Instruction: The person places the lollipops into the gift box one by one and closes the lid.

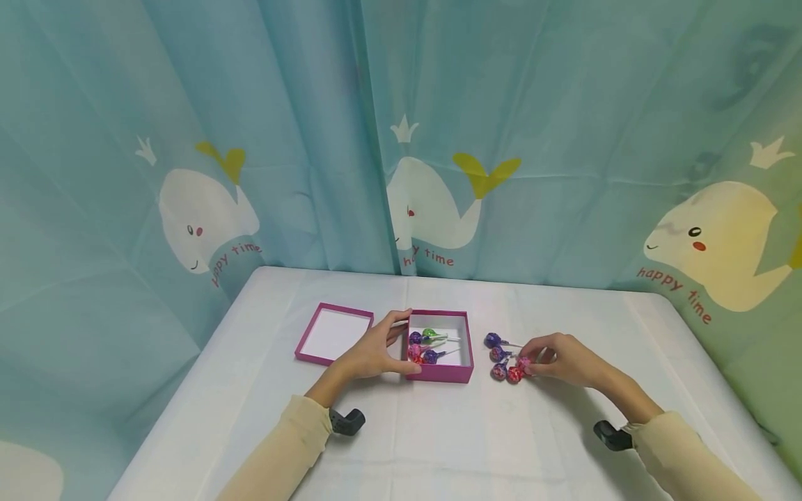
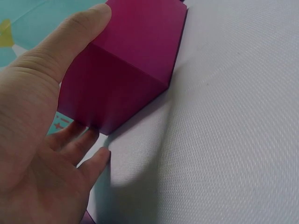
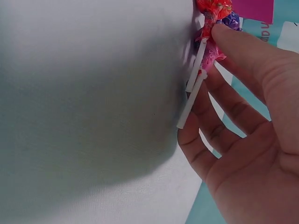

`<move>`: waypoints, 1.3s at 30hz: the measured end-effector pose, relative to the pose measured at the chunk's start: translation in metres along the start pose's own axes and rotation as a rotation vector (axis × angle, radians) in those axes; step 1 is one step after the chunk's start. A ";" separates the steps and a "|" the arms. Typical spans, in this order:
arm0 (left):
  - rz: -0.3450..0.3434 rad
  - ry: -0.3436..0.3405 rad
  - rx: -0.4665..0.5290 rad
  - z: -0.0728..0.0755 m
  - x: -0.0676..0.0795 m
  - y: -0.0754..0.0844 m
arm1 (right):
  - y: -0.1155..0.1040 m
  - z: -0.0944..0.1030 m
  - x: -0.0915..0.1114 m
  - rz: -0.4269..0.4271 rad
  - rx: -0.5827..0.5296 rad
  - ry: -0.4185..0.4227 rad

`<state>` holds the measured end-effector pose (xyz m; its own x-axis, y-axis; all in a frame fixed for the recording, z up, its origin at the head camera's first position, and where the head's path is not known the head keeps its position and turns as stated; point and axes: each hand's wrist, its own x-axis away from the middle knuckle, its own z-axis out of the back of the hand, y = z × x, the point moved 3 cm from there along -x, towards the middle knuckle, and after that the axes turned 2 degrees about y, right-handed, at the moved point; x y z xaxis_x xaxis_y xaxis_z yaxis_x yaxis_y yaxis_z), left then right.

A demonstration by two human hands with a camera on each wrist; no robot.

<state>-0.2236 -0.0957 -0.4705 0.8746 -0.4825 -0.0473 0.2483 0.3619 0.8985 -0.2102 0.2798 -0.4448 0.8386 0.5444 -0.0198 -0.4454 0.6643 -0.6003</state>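
In the head view, my left hand [image 1: 370,351] steadies an open magenta box [image 1: 441,374]. Its thumb lies on the front wall and its fingers reach round the left side, as the left wrist view shows on the box [image 2: 140,42]. Several wrapped lollipops [image 1: 430,356] lie inside with white sticks pointing right. To the right of the box, my right hand [image 1: 573,358] pinches a pink lollipop [image 1: 523,363] between thumb and fingers. Beside it lie a red lollipop [image 1: 514,375] and several purple ones [image 1: 493,339]. The right wrist view shows the pink wrapper [image 3: 215,52] at the fingertips.
The box's magenta-rimmed lid [image 1: 341,334] lies with its white inside up, left of the box. A white cloth [image 1: 464,445] covers the table. A blue-green curtain [image 1: 326,139] with whale prints hangs behind the table and along its sides.
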 end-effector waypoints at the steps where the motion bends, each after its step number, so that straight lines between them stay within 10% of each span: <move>1: -0.001 -0.001 0.002 0.000 0.000 0.000 | 0.000 0.000 0.000 -0.001 0.001 -0.003; 17: -0.006 -0.010 0.009 0.000 0.001 0.003 | -0.016 0.015 -0.003 0.028 0.005 -0.040; 27: 0.001 -0.005 0.006 0.000 0.002 0.003 | -0.060 0.052 -0.036 0.082 0.018 0.000; 39: 0.008 -0.002 -0.007 0.001 0.002 0.002 | -0.098 0.039 -0.077 0.137 -0.043 0.023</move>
<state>-0.2217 -0.0963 -0.4684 0.8756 -0.4814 -0.0388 0.2437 0.3711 0.8960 -0.2435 0.1922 -0.3533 0.7782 0.6160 -0.1220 -0.5425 0.5616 -0.6248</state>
